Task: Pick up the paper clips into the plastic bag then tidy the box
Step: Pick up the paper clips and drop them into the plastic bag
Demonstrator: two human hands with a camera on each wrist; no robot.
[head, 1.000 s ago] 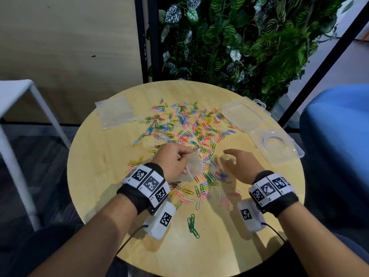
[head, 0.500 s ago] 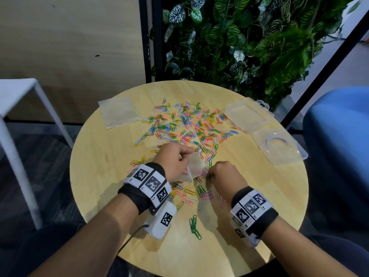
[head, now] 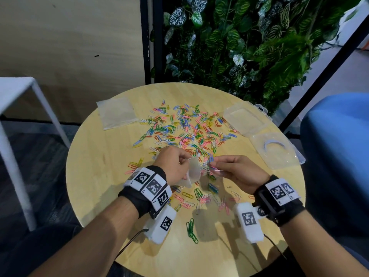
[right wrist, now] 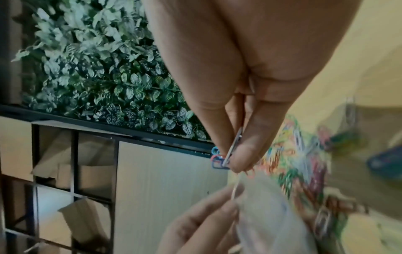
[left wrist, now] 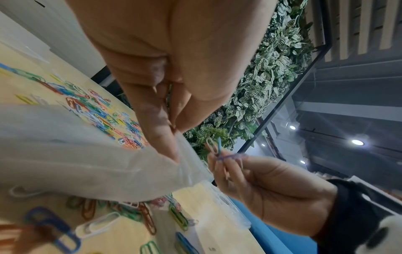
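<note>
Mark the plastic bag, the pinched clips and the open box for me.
plastic bag (head: pixel 193 170), head view, its held-up middle.
pinched clips (left wrist: pixel 214 147), left wrist view, white clip's loop.
open box (head: pixel 276 154), head view, bare tray floor.

This looks like an office lounge or break-out corner. A small round wooden tabletop stands before a wall of artificial foliage set in a black metal frame, with a pale wood-panelled wall beside it. A blue upholstered seat and a white stool flank it. The left wrist view shows recessed ceiling spotlights and a slatted ceiling.
</note>
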